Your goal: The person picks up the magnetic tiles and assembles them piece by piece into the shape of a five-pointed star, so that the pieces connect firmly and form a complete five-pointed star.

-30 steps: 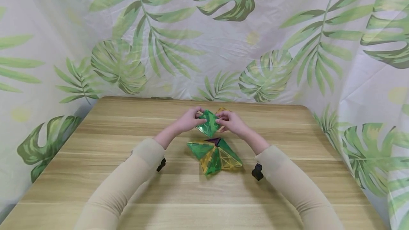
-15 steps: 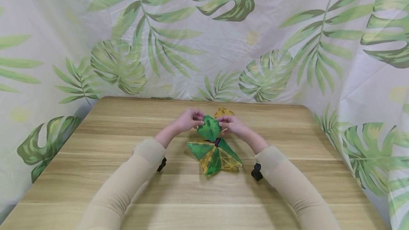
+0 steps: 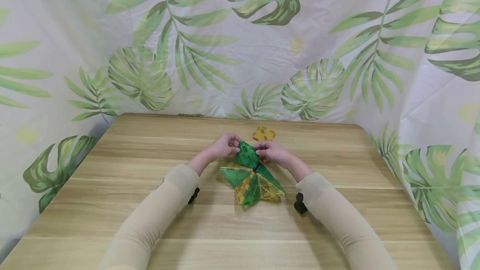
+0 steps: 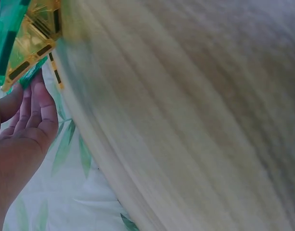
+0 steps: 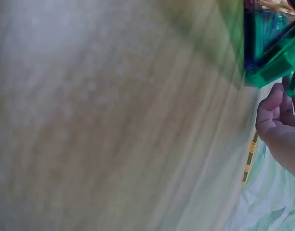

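In the head view, my left hand (image 3: 226, 146) and right hand (image 3: 273, 152) pinch a folded green magnetic tile piece (image 3: 246, 153) from its two sides. Its lower tip meets the back of a star-shaped build of green and yellow triangular magnetic tiles (image 3: 250, 186) on the table. A small dark purple edge shows at the build's centre. The left wrist view has the left fingers at a green tile, beside yellow triangles (image 4: 34, 45) of the build. In the right wrist view, the right fingers and thumb grip a green tile (image 5: 282, 62) close to a purple-edged one.
Behind the hands, a yellow tile piece (image 3: 264, 133) lies flat on the wooden table (image 3: 232, 241). Leaf-patterned cloth (image 3: 210, 53) hangs behind and along both sides of the table. A black wrist camera (image 3: 300, 204) sits under the right sleeve.
Both hands have brought the green piece down and toward the person, onto the back of the build. The yellow tile piece behind, partly covered before, now shows fully.
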`<state>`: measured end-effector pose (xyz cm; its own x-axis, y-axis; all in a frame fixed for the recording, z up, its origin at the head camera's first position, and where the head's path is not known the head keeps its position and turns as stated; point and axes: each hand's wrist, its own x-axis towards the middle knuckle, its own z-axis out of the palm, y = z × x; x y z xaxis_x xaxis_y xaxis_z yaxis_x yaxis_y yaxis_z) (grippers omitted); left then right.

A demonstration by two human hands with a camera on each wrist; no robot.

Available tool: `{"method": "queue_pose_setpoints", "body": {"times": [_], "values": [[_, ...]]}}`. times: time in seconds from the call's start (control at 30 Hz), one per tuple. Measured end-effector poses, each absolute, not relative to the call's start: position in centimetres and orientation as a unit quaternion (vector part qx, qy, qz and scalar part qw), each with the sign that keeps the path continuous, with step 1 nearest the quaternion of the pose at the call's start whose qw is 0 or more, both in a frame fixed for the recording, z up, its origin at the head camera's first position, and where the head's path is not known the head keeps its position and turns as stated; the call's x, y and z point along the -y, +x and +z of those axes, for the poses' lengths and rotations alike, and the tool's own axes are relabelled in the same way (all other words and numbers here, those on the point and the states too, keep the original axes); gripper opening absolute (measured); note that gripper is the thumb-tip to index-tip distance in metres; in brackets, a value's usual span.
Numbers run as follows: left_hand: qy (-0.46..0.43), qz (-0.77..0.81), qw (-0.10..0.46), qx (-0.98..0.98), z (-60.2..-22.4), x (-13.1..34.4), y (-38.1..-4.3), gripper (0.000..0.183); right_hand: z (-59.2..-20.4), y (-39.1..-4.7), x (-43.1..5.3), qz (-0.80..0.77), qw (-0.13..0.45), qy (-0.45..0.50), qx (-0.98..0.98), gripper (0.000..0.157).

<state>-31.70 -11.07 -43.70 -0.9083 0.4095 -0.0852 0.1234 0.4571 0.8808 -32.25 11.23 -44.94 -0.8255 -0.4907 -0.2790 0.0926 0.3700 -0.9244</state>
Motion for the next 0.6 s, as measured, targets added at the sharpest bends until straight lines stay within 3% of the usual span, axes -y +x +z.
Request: {"method": "queue_pose_setpoints", "body": {"times": [0.43,0.6], "values": [[0.162,0.469,0.183,-0.849,-44.62,11.43,-31.54,0.037,-45.30,-32.09,-11.08,-0.425,0.219,-0.218,-0.851,0.032],[0.196,0.438,0.170,-0.861,-44.42,11.64,-31.32,0.040,-45.25,-32.78,-11.63,-0.411,0.142,-0.227,-0.871,0.031]]}}
